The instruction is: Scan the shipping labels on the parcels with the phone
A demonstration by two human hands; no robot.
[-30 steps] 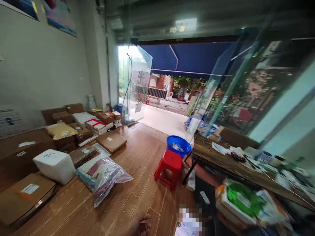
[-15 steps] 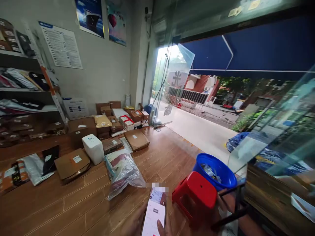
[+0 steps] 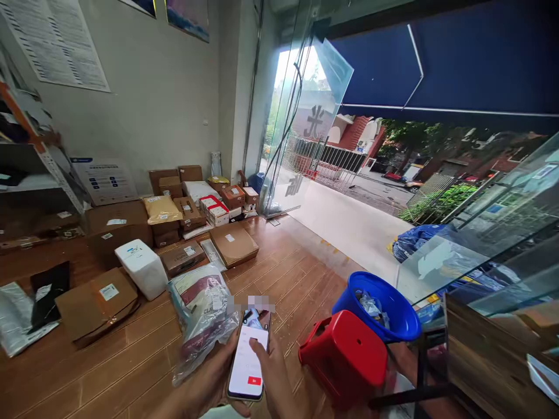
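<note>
A smartphone (image 3: pixel 244 372) with a lit, mostly white screen and a red button is held upright, low in the middle of the view. My left hand (image 3: pixel 208 372) grips its left edge, with fingertips showing under the bottom end. At the right edge is my right hand (image 3: pixel 278 368), its thumb resting on the upper part of the screen and its other fingers hidden behind the phone. Just beyond lies a clear plastic-wrapped parcel (image 3: pixel 203 308) on the floor. To the right stand a red plastic stool (image 3: pixel 356 343) and a blue tub (image 3: pixel 410 314) with crumpled plastic inside.
Cardboard boxes (image 3: pixel 98 299), a white package (image 3: pixel 140 267) and bagged parcels cover the floor along the wall. A shelf (image 3: pixel 56 174) stands at the left edge. A glass door (image 3: pixel 301 134) opens to the pavement. A wooden desk (image 3: pixel 493 349) is at right.
The phone and both hands have come higher and left in view, and my right thumb has moved up the screen. The view has turned down and slightly right.
</note>
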